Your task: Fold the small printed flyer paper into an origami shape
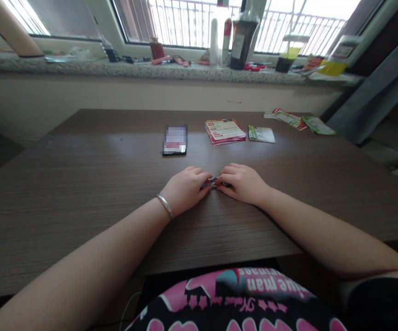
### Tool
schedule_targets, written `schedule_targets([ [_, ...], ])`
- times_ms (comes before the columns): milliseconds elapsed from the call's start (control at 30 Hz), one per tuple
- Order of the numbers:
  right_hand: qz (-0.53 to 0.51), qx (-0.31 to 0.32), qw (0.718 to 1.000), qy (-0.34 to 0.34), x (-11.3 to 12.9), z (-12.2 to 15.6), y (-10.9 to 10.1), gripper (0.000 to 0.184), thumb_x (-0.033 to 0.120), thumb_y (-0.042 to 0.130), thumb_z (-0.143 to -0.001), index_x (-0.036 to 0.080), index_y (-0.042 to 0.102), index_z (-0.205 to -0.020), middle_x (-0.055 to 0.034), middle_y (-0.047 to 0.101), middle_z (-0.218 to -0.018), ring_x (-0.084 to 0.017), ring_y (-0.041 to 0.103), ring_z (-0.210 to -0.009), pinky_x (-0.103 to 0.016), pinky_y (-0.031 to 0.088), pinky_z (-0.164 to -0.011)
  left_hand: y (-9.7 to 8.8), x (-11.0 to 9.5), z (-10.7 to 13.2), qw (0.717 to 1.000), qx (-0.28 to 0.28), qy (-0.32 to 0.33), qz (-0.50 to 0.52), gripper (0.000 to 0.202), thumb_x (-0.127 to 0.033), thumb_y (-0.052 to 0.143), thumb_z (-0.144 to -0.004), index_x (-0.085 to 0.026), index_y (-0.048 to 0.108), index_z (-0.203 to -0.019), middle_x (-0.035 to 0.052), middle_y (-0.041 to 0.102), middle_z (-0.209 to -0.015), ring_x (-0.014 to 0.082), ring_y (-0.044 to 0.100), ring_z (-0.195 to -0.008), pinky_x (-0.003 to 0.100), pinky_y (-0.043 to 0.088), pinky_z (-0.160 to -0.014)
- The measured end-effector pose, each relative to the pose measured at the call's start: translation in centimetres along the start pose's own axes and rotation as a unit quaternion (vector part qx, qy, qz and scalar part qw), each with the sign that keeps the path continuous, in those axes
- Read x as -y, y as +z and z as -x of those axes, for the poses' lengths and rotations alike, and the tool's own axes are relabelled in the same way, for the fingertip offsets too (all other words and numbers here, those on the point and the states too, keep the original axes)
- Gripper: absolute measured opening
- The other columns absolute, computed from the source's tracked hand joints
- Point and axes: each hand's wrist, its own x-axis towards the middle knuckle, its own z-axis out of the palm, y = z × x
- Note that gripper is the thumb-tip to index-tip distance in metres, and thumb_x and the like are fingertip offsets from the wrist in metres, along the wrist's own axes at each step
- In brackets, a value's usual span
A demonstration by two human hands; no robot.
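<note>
My left hand (185, 189) and my right hand (243, 183) rest side by side on the dark wooden table (81, 193), fingertips meeting at the middle. Both are curled closed around a small folded piece of coloured paper (213, 182), which peeks out between the fingertips and is mostly hidden. A silver bangle (165, 205) circles my left wrist.
Beyond my hands lie a phone (175, 139), a stack of red-and-white leaflets (224, 131), a green-and-white leaflet (261, 134) and more leaflets (298, 121) at the far right. The stone windowsill (133, 70) holds bottles (242, 39) and clutter.
</note>
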Motion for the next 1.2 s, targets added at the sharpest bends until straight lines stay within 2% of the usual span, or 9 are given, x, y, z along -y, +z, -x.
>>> schedule_targets([
  [200,-0.045,0.004,0.999,0.031,-0.2,0.0,0.1,0.022,0.034,0.052,-0.089,0.021,0.07,-0.091,-0.0048,0.065,-0.087,-0.017,0.055,-0.083,-0.028,0.039,-0.074,0.0,-0.1,-0.1,1.0,0.001,0.009,0.003,0.024,-0.029,0.047,-0.09,-0.018,0.067,-0.096,0.007,0.063,-0.09,0.0185,0.057,-0.087,0.031,0.047,-0.081],
  [367,-0.032,0.008,0.998,0.047,0.0,-0.2,-0.1,0.026,0.035,0.049,-0.09,0.02,0.07,-0.091,-0.0056,0.065,-0.083,-0.017,0.055,-0.081,-0.028,0.038,-0.073,0.2,0.0,-0.1,1.0,-0.001,0.005,0.017,0.025,-0.029,0.049,-0.089,-0.017,0.07,-0.095,0.0078,0.061,-0.091,0.018,0.057,-0.085,0.031,0.047,-0.082],
  [733,-0.043,0.017,0.997,0.066,0.4,-1.0,0.2,0.023,0.025,0.046,-0.09,0.016,0.067,-0.089,-0.008,0.064,-0.086,-0.018,0.053,-0.084,-0.03,0.039,-0.079,0.7,0.5,-0.4,0.998,-0.009,-0.024,0.064,0.019,-0.029,0.058,-0.081,-0.016,0.069,-0.091,0.008,0.063,-0.091,0.0212,0.057,-0.087,0.035,0.047,-0.084],
  [967,-0.067,0.021,0.99,0.124,0.2,-1.6,0.9,0.02,0.024,0.047,-0.088,0.016,0.065,-0.085,-0.0069,0.065,-0.084,-0.019,0.054,-0.083,-0.029,0.038,-0.077,0.9,0.6,-0.5,0.995,-0.01,-0.045,0.089,0.021,-0.028,0.059,-0.079,-0.016,0.067,-0.093,0.0081,0.062,-0.093,0.0217,0.057,-0.09,0.035,0.047,-0.086],
  [1200,-0.124,0.037,0.976,0.178,-0.2,-2.2,1.3,0.017,0.024,0.048,-0.084,0.017,0.062,-0.077,-0.0045,0.065,-0.079,-0.017,0.054,-0.077,-0.028,0.036,-0.07,0.7,0.2,-0.5,0.997,-0.002,-0.052,0.05,0.026,-0.029,0.057,-0.079,-0.016,0.063,-0.1,0.0088,0.061,-0.096,0.0243,0.057,-0.092,0.038,0.047,-0.086],
])
